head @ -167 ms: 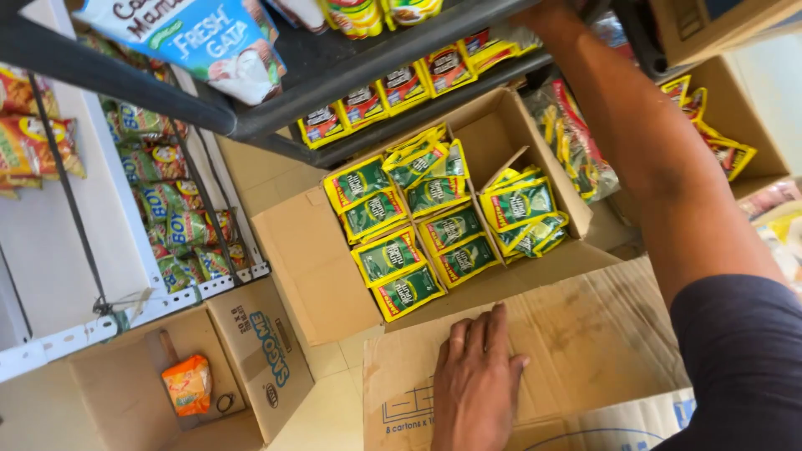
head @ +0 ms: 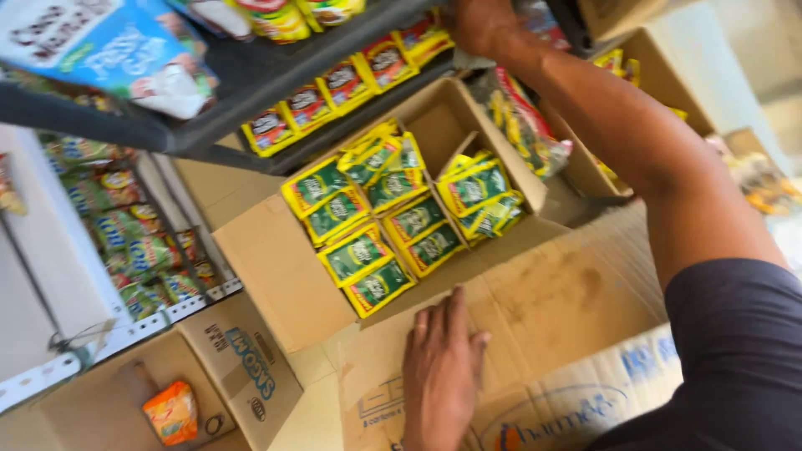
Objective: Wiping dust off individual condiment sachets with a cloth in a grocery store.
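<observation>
My left hand (head: 440, 367) lies flat, palm down, fingers together and stretched out, on a flattened brown carton (head: 543, 317); it holds nothing. My right hand (head: 480, 25) is up at the edge of the dark shelf (head: 251, 75), arm stretched across; whether it grips anything I cannot tell, as its fingers are hidden. Just beyond my left fingertips sits an open cardboard box (head: 276, 267) packed with rows of green-and-yellow sachets (head: 359, 250), lying flat and overlapping. A divider splits off a smaller batch on the right side. On the shelf above, a row of red-and-yellow sachets (head: 334, 83). Lower left, another open box (head: 125, 392) with one orange packet (head: 171, 411) inside. Far left, a white rack (head: 50, 276) hung with green snack bags (head: 125, 242).
</observation>
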